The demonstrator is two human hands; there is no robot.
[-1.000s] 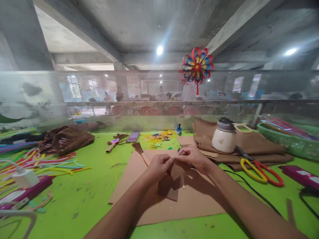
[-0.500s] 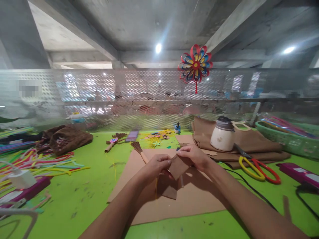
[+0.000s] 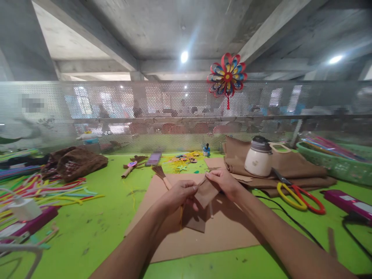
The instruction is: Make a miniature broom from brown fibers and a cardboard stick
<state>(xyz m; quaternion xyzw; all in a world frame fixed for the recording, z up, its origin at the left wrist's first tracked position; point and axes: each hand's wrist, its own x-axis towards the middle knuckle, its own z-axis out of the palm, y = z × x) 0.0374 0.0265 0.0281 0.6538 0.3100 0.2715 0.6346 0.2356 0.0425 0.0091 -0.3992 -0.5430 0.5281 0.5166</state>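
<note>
Between my two hands I hold a small piece of brown paper or cloth (image 3: 207,194) along its upper edge, above a cardboard sheet (image 3: 223,232). My left hand (image 3: 181,194) pinches its left corner, and my right hand (image 3: 224,182) pinches the top right corner. Another brown piece (image 3: 195,223) lies on the cardboard under my left hand, partly hidden. A thin white stick (image 3: 211,211) lies beside it. A brush-like bundle with a fringed brown end (image 3: 159,173) rests on the cardboard's far left, its lower part behind my left hand.
Scissors with yellow and red handles (image 3: 300,198) lie at right, near a white jar (image 3: 258,161) on folded brown material (image 3: 305,166). A green basket (image 3: 334,166) stands far right. Colourful pipe cleaners (image 3: 66,193) and a brown cloth bag (image 3: 75,162) are at left. A mesh partition (image 3: 174,135) closes the back.
The brown piece has shifted slightly left and tilted between my fingers. Both hands keep their pinch on it.
</note>
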